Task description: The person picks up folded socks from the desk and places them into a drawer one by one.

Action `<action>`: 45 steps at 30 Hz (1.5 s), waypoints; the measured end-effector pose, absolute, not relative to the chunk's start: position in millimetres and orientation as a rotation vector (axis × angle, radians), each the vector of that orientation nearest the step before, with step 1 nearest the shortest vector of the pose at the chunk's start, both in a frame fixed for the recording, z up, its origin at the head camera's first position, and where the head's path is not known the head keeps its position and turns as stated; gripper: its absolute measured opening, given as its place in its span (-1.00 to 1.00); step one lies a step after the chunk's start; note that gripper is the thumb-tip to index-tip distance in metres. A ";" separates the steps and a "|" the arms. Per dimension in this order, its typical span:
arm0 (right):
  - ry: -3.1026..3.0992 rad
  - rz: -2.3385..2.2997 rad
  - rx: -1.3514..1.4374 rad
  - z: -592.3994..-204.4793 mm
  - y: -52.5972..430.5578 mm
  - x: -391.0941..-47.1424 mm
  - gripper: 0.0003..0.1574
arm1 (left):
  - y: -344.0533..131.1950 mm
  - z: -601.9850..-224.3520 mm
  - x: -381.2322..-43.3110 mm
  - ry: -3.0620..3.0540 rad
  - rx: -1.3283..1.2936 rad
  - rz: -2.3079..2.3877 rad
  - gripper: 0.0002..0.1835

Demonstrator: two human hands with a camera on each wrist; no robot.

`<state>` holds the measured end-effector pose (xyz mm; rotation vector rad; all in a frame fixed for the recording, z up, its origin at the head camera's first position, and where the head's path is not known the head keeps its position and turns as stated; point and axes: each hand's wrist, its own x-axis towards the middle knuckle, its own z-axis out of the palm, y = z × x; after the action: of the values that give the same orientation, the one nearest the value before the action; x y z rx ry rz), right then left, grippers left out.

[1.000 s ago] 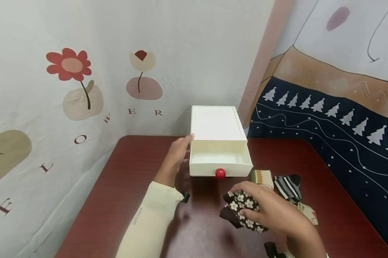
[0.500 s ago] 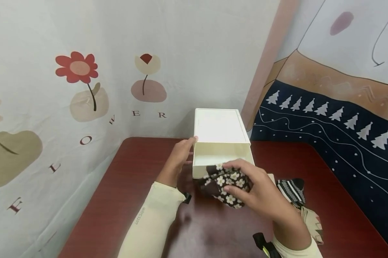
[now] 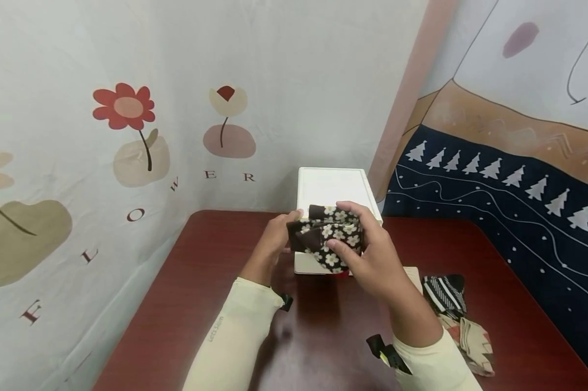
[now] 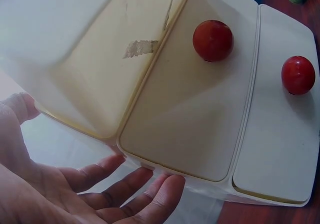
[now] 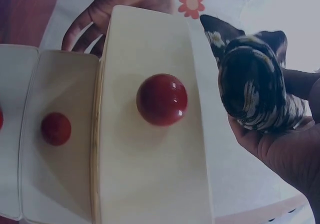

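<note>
My right hand [image 3: 379,266] grips a folded pair of dark socks [image 3: 340,239] with white flowers, held up in front of a white drawer unit [image 3: 335,182]. In the head view the socks overlap the pulled-out top drawer [image 3: 307,264] and hide most of its inside. The right wrist view shows the same bundle [image 5: 252,83] between thumb and fingers, beside the top drawer's front and its red knob [image 5: 162,99]. My left hand [image 3: 274,236] touches the unit's left side, thumb at the top edge. Its fingers [image 4: 100,176] lie along the side wall in the left wrist view.
To the right on the dark red table [image 3: 196,260] lie black-and-white striped socks [image 3: 445,293], beige patterned socks [image 3: 476,345] and a cream pair [image 3: 413,277] partly behind my right arm. Two lower drawers [image 4: 185,108] are closed. A printed cloth backdrop [image 3: 284,98] stands behind.
My right hand has carried the flowered socks up and to the left, from beside the other socks to over the open drawer. My left hand stays on the unit's side.
</note>
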<state>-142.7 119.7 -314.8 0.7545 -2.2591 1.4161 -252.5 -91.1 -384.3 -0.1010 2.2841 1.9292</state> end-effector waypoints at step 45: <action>-2.895 1.082 0.242 -316.3 94.3 -189.0 -0.54 | -90.5 -384.4 -252.0 2.282 -0.139 1.952 -0.28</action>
<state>-189.0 94.3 -316.3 0.2419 -2.8952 1.0817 -252.0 -90.5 -384.4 -0.1387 2.2816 1.9516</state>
